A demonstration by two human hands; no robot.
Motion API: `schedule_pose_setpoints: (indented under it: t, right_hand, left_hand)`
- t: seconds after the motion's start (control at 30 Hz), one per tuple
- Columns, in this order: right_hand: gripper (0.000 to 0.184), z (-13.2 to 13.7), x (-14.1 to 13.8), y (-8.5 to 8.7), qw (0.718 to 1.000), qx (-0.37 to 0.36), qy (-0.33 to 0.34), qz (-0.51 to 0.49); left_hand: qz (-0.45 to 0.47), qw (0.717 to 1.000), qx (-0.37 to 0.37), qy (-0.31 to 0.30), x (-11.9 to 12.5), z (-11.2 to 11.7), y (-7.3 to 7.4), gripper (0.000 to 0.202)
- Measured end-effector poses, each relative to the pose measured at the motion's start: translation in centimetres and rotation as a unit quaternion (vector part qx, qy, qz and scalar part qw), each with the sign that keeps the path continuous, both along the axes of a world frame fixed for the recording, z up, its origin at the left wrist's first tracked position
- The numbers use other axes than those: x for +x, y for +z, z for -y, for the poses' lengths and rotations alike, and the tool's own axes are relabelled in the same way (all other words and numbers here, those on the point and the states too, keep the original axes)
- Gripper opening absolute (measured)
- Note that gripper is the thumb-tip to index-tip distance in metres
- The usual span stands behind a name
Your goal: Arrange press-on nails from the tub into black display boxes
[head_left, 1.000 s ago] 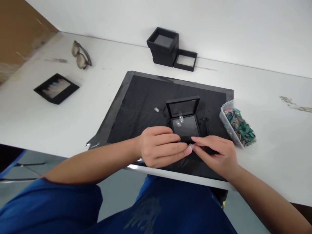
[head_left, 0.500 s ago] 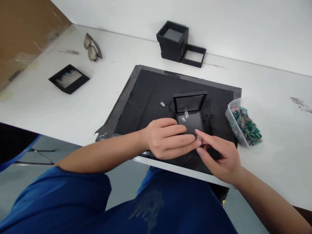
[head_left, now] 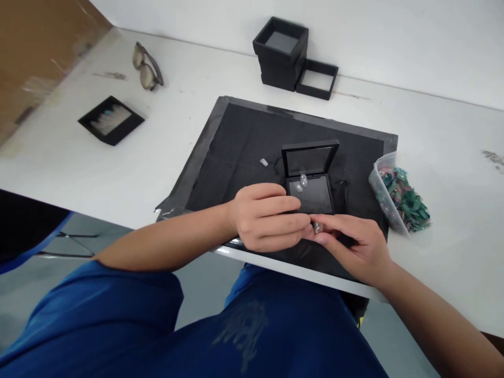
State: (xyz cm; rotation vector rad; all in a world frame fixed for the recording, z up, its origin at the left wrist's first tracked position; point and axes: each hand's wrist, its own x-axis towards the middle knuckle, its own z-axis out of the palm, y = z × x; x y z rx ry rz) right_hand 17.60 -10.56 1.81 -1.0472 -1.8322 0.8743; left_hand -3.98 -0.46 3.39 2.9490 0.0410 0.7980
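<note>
Black and hinged open, a case lies on the dark mat; just in front of it, the right hand pinches a small glossy piece between thumb and fingertips; the left hand meets it there, its own grip impossible to tell; two clear pieces rest inside the case; a plastic tub of green scraps stands to the right.
</note>
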Motion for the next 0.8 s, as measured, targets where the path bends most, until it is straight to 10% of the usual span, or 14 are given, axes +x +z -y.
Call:
schedule_pose_setpoints:
  t: [0.23,0.53,0.8]
  right_hand:
    - [0.027,-0.5,0.6,-0.6,0.992,0.090,-0.020,0.085]
    - [0.028,-3.1,0.9,-3.4,0.950,0.136,-0.094,0.266]
    - [0.035,-4.9,1.7,-2.4,0.901,0.170,-0.108,0.383]
  left_hand:
    - [0.180,0.971,0.155,0.000,0.0,-0.6,-1.5,0.017]
    - [-0.023,0.996,0.009,-0.087,0.9,0.5,-3.1,0.032]
    - [-0.074,0.992,-0.040,-0.089,0.9,0.1,-3.5,0.031]
